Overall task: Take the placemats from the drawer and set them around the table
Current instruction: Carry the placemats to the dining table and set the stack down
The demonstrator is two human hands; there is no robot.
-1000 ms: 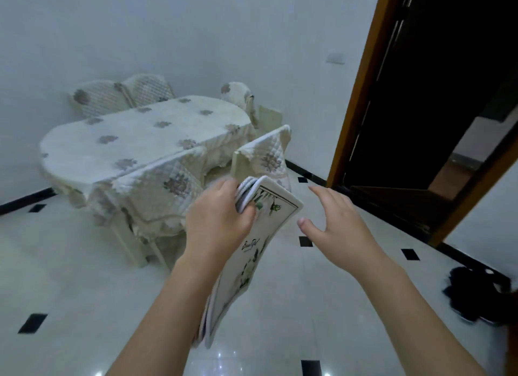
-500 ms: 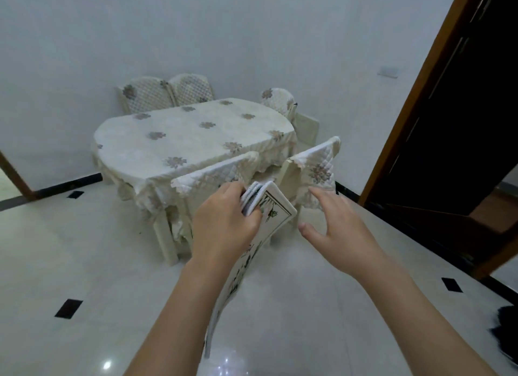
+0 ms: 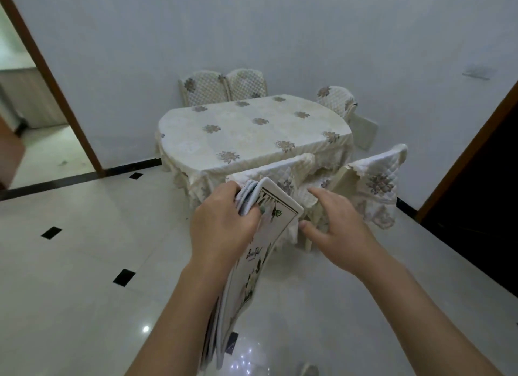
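Head view: left hand (image 3: 224,230) grips a stack of placemats (image 3: 252,263) at the top edge, fingers curled round it; the stack hangs down edge-on in front of the person. Right hand (image 3: 333,230) holds nothing, fingers extended and spread, just beside the stack, not touching. Table (image 3: 252,134) with floral cloth lies ahead, well apart, chairs (image 3: 372,179) tucked around it. No mat on the tabletop. Judged progress: fetching from the drawer done, carry under way, all placing still left.
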